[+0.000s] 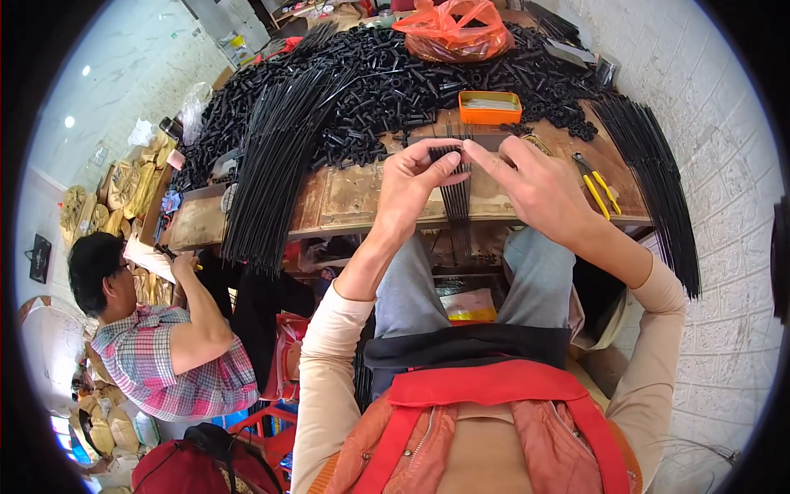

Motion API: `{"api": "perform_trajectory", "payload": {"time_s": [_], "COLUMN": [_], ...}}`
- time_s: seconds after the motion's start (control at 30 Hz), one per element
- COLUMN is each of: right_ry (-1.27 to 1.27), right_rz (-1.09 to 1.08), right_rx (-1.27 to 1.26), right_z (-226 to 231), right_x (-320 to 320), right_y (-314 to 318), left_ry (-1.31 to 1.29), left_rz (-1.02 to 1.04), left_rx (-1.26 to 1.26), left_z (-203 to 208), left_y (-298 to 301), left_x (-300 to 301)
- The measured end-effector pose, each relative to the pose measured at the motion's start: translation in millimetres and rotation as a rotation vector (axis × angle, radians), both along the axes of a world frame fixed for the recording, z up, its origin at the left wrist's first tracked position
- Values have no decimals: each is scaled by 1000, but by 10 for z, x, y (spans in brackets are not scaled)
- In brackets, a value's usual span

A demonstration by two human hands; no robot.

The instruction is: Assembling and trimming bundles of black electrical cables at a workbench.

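Note:
My left hand (405, 183) is closed round a small bundle of thin black rods (457, 204) over the bench's front edge. The rods point down toward my lap, with their upper ends between thumb and fingers. Beside it, my right hand (539, 189) reaches in with its fingertips drawn together at the top of the bundle. Whatever those fingertips pinch is too small to make out. Just behind my hands, an orange box (490, 108) holds thin pale pieces.
Loose black tubular parts (387, 78) heap across the wooden bench (346, 198). Long black rods lie in bundles at left (271, 165) and right (650, 165). Yellow-handled pliers (597, 185) rest at right. A red plastic bag (457, 33) sits behind. Another person (173, 346) works at left.

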State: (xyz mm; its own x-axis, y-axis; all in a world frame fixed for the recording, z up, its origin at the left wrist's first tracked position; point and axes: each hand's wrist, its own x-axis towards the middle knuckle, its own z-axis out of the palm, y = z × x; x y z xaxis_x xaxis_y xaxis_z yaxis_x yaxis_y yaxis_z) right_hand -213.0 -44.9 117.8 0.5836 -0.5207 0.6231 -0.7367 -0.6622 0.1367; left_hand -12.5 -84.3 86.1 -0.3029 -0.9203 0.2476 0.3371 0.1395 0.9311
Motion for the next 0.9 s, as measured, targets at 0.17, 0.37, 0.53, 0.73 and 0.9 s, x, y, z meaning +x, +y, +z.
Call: {"api": "perform_trajectory", "payload": {"time_s": [0.17, 0.37, 0.53, 0.73, 0.9], "right_ry": [0, 24, 100, 23, 57], "right_rz": [3, 113, 190, 170, 208], "right_rx": [40, -66, -75, 2, -81], "right_z": [-11, 82, 188, 133, 181], "right_x": [32, -49, -134, -93, -57], "right_y": [-5, -83, -143, -138, -135], "left_ry": [-24, -11, -13, -15, -18], "left_rz": [6, -12, -52, -63, -85], "left_rx": [13, -10, -6, -15, 7], "left_z": [-39, -32, -37, -20, -2], "left_y": [-15, 25, 28, 17, 51], "left_x": [47, 38, 60, 36, 14]}}
